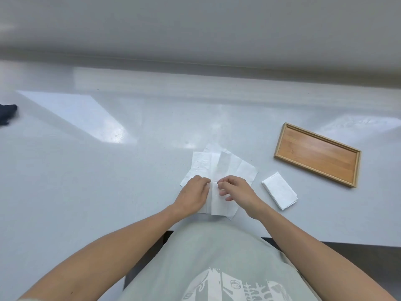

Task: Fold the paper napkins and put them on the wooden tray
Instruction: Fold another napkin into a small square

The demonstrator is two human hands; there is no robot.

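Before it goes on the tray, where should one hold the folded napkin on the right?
Probably pinch the folded napkin at its near long edge, from the right hand's side. It lies flat and apart from everything, and its layers fan open at the near right corner, so gripping there holds them together.

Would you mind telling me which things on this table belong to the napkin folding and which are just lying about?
Part of the job:
- loose white paper napkins, unfolded
- strip of white napkin, pinched by left hand and right hand
- folded white napkin stack, beside the tray
- rectangular wooden tray, holding nothing

Lying about:
- dark object at the far left edge
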